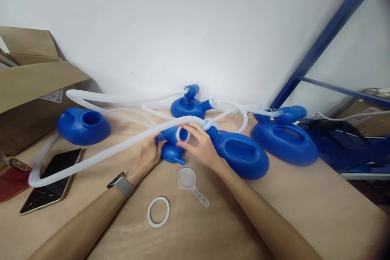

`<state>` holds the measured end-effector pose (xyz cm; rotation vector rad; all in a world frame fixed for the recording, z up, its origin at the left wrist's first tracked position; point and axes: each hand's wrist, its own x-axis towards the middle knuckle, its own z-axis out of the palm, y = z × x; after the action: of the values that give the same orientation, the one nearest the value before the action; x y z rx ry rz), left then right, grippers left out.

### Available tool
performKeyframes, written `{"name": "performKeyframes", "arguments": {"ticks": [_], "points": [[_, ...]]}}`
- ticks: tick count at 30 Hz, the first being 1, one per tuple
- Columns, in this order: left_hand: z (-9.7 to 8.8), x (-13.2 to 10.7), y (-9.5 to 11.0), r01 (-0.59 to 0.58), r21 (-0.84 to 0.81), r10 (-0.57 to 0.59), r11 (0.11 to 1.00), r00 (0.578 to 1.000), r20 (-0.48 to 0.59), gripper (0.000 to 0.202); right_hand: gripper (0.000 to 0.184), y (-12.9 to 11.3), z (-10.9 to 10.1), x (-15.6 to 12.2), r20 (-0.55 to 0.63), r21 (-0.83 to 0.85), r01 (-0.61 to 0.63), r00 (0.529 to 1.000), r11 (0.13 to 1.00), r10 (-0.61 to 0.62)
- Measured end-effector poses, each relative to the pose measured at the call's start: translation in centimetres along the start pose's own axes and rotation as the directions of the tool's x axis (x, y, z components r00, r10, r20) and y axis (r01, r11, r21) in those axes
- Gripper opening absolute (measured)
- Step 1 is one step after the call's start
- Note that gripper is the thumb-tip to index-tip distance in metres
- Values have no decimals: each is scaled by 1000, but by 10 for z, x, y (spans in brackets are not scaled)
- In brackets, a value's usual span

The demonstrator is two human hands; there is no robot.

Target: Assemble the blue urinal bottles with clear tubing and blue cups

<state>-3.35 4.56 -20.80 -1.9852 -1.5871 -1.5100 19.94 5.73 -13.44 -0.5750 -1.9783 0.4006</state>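
A blue funnel-like piece [169,134] was up between the two hands, above the middle of the counter [225,219], its open mouth with a white rim facing right. The left hand [151,151] had its grip closed around the narrow end. The right hand's [199,143] grip was partly open, thumb and fingers spread around the white rim. Just below the piece was a rounded blue part [171,153] with a small spout. A white hose [122,144] crossed above the left hand.

Nearer the person, a white ring [149,212] lay flat near a translucent disc [187,178] with a tab. One blue jug [243,170] lay beside the right hand; another jug [289,152] was farther right, and a third [185,109] stood near the wall [170,28]. At left, an open-mouthed jug [83,135] stood near a dark-screened device [57,174] and a cardboard box [24,130].
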Motion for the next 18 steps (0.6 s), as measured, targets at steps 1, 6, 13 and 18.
{"name": "performKeyframes", "arguments": {"ticks": [1, 6, 13, 18], "points": [[0, 0, 0, 2, 0, -2, 1000, 1000, 6, 14, 49, 0, 0, 0, -3, -2, 9, 1000, 1000, -9], [-4, 0, 4, -26, -9, 27, 1000, 1000, 8, 13, 49, 1, -3, 1, 5, -15, 19, 1000, 1000, -19], [-7, -5, 4, -77, 1, 77, 997, 997, -3, 18, 48, 3, -7, 1, 22, 39, 20, 1000, 999, -20], [-4, -8, 1, -75, -7, 75, 997, 997, -32, 21, 47, 2, -6, -1, 9, 27, 4, 1000, 1000, -5]]}}
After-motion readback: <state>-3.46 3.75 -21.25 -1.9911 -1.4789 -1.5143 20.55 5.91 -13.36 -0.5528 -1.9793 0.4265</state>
